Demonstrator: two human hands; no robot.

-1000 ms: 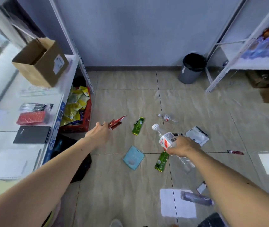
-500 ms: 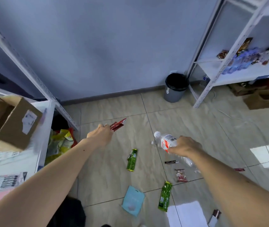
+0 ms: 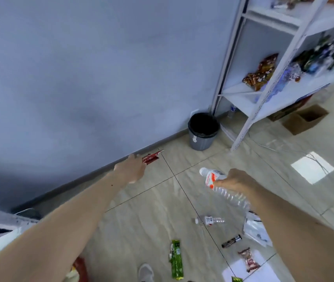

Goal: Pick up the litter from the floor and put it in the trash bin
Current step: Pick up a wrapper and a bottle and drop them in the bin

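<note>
I am carrying a crumpled clear water bottle (image 3: 219, 185) in my right hand (image 3: 235, 181) and pinching a red wrapper (image 3: 151, 157) in my left hand (image 3: 131, 168), both closed on their loads, with the trash bin (image 3: 202, 132) standing well ahead against the wall beside the white shelf (image 3: 263, 92). The thin wrapper is sticking out past my fingertips and could be slipping loose before I am over the bin; a throw from here would likely be missing. My fingers on the wrapper are hidden behind my hand, and the shelf goods are blurring.
</note>
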